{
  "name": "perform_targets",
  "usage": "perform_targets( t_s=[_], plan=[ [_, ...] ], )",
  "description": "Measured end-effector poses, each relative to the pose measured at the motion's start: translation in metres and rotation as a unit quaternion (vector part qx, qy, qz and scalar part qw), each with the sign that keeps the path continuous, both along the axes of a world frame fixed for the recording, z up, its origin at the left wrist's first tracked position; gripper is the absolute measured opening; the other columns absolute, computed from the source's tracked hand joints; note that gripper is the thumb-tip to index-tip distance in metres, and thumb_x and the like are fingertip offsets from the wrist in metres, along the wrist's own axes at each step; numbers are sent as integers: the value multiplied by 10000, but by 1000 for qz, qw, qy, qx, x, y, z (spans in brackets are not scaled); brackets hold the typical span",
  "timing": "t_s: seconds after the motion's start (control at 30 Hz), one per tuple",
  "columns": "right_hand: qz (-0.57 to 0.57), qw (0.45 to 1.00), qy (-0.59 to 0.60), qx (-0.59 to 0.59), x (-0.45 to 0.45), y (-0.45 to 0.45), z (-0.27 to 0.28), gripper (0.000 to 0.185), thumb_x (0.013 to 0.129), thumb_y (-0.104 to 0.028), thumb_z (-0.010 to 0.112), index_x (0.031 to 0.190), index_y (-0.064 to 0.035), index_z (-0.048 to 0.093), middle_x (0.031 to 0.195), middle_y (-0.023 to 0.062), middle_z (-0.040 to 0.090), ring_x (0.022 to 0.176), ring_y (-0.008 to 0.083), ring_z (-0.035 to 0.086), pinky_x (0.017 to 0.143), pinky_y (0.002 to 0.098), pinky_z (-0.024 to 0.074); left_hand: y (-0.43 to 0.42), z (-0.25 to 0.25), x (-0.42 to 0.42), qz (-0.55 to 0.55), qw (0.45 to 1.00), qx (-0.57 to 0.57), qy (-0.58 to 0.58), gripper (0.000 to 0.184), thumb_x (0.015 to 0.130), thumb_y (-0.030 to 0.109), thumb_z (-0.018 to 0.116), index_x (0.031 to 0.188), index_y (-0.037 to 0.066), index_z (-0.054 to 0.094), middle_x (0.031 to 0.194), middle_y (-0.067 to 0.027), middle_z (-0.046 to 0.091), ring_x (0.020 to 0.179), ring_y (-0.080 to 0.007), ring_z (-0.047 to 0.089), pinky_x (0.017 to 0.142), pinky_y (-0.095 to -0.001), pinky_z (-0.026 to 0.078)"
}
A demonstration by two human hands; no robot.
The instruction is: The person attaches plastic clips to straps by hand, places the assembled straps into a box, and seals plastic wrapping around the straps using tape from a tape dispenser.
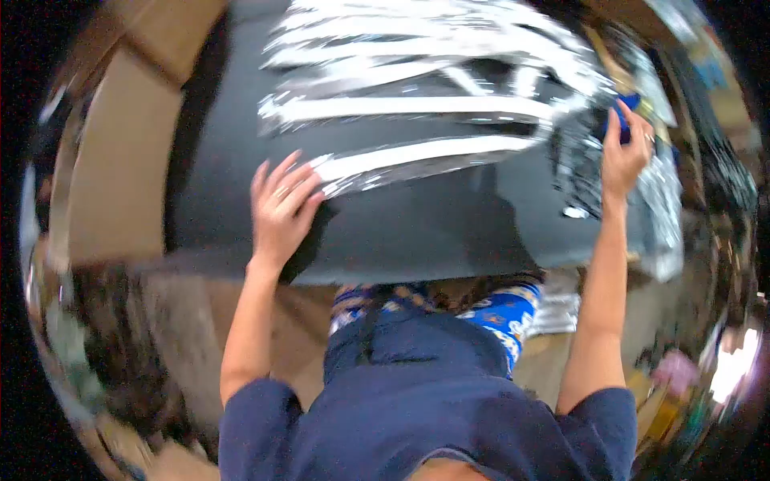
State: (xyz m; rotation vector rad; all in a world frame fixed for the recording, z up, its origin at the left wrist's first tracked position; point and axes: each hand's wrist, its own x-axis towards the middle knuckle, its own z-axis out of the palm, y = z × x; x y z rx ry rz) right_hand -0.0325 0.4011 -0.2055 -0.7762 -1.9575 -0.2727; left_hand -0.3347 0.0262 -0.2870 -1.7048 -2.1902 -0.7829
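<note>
Several long white strips in clear plastic wrap lie across the dark tabletop. At the left end of the nearest wrapped white strip, my left hand rests with its fingers spread, the fingertips touching the plastic. Over at the right, my right hand has its thumb and fingers closed around a small blue object. Its kind cannot be made out, as the fingers partly cover it. Black glossy crumpled material lies just left of that hand.
A large cardboard box stands against the table's left side. Clear plastic sheeting hangs over the right edge. Crowded, blurred goods line the right of the view, with a pink item low down. The table's front edge runs close to my body.
</note>
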Motion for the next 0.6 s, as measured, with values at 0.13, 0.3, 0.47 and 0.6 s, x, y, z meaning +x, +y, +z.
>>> perform_targets(
  t_s=[0.13, 0.3, 0.47, 0.6],
  plan=[
    [-167, 937, 187, -242, 118, 151, -42, 343, 770, -374, 751, 831, -37, 736, 758, 138, 701, 701, 216, 648, 715, 355, 497, 1, 2, 6, -8, 1000, -16, -3, 276, 820, 92, 673, 1096, 111, 674, 1202, -50, 630, 1235, -267, 505, 1092, -465, 272],
    [-256, 881, 210, -339, 109, 170, -48, 400, 738, -423, 742, 895, -55, 742, 901, 138, 716, 812, 234, 676, 819, 362, 497, 2, 1, 7, 0, 1000, -18, -8, 270, 806, 99, 690, 1075, 94, 673, 1198, -46, 623, 1234, -267, 500, 1088, -473, 288],
    [-305, 830, 144, -444, 110, 199, -53, 415, 729, -411, 767, 922, -45, 735, 811, 67, 681, 739, 199, 606, 678, 342, 489, 1, -1, 4, -4, 1000, -25, -7, 297, 811, 97, 686, 1107, 99, 664, 1218, -53, 610, 1241, -279, 490, 1088, -473, 299],
    [-267, 775, 197, -538, 108, 204, -49, 369, 716, -353, 800, 902, -48, 707, 832, 63, 628, 682, 192, 538, 568, 329, 456, 1, 0, 4, -5, 1000, -24, -10, 310, 802, 94, 693, 1111, 96, 663, 1219, -59, 610, 1239, -293, 489, 1083, -476, 309]
  ],
)
